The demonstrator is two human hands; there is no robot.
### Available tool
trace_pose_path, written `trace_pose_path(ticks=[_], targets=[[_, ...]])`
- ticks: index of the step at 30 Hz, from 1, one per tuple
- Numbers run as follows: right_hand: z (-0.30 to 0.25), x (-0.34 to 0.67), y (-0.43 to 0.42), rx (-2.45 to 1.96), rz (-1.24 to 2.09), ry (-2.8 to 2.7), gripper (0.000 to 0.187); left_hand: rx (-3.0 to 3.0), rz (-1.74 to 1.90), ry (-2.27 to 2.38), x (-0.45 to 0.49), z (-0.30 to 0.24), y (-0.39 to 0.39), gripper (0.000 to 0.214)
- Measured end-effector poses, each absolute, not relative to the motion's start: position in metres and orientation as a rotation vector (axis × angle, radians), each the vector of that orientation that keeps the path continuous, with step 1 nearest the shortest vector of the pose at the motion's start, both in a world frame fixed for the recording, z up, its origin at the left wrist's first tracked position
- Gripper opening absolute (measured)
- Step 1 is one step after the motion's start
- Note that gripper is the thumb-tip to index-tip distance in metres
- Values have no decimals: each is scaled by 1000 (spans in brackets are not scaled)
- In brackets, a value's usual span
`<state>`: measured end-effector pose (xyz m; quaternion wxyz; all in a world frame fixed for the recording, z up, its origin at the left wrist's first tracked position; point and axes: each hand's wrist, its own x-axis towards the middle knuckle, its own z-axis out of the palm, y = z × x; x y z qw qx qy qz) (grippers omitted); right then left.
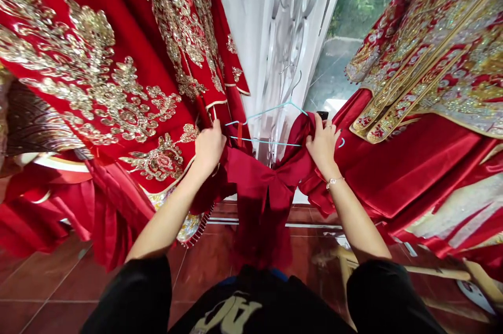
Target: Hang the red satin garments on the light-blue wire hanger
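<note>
A plain dark-red dress (263, 179) with a gathered, knot-like front hangs down between my two hands. My left hand (210, 146) is closed on its left shoulder side, fingertips partly hidden. On the other side my right hand (324, 144) grips the bunched red cloth at the shoulder, with a bracelet on the wrist. A light-blue wire hanger (271, 141) runs between the hands at the dress's top, its hook pointing up. The hanger's right end sticks out past my right hand. A small red strap hangs near its left side.
Red garments with gold sequin embroidery (94, 82) crowd the left. A beaded red and gold jacket (440, 56) over a red satin skirt (416, 166) hangs on the right. Behind are white ornate metalwork (291, 45) and a window. Below are reddish floor tiles (200, 266) and a wooden frame (436, 272).
</note>
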<state>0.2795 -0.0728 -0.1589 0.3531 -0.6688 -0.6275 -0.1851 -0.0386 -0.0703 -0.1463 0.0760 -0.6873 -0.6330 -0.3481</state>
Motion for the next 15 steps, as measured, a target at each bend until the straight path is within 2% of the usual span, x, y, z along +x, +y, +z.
trace_pose_path(ticks=[3,8,13,15], targets=[[-160,278,-77,-1704,-509,-1624,64,-2214,-900,-1848,-46,-115,-63,43],[-162,272,-79,-1670,-469,-1636,61,-2271,-997,-1574,-1,-71,-58,46],[-163,271,-83,-1711,-459,-1621,61,-2623,-711,-1377,54,-73,-59,52],[-166,275,-84,-1689,-433,-1636,63,-2853,-781,-1262,42,-80,-57,60]])
